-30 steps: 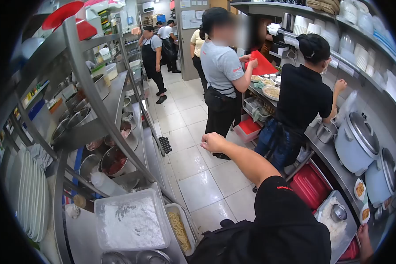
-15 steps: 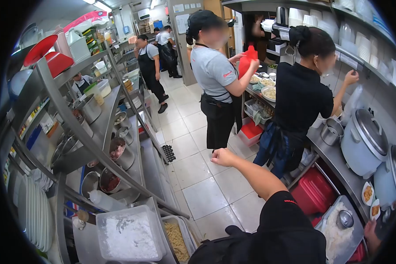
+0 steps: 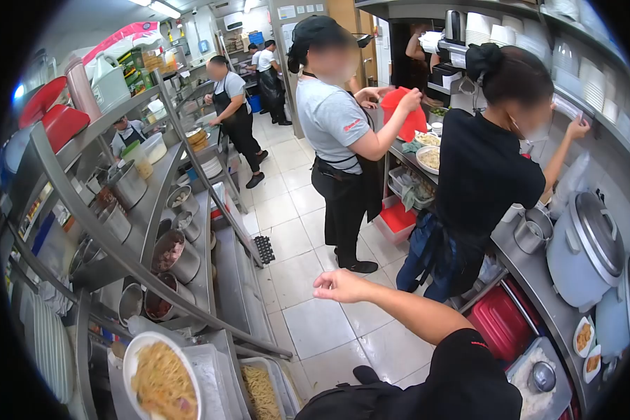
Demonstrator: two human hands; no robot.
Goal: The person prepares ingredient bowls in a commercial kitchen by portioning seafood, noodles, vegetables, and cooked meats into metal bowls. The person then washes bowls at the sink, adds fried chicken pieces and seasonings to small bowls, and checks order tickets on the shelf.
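My right hand (image 3: 339, 286) reaches forward over the tiled floor with its fingers loosely bent, a little apart, and nothing in them. It touches no surface. My left hand is outside the picture. At the lower left, a white bowl of noodles (image 3: 164, 381) appears above a clear plastic tub (image 3: 213, 378), tilted toward me; no hand shows on it. Beside it on the right stands a container of pale cut pasta or noodles (image 3: 260, 393).
A steel rack (image 3: 129, 269) with pots lines the left side. One co-worker (image 3: 336, 133) holds a red container (image 3: 402, 117); another in black (image 3: 490, 140) stands at the right counter near rice cookers (image 3: 584, 252). A scoop (image 3: 542, 376) rests in white rice. More people work further back.
The noodle bowl has come into view at the lower left. My right hand has moved left and down in the picture, and its fingers have loosened. A co-worker further back has turned toward the rack.
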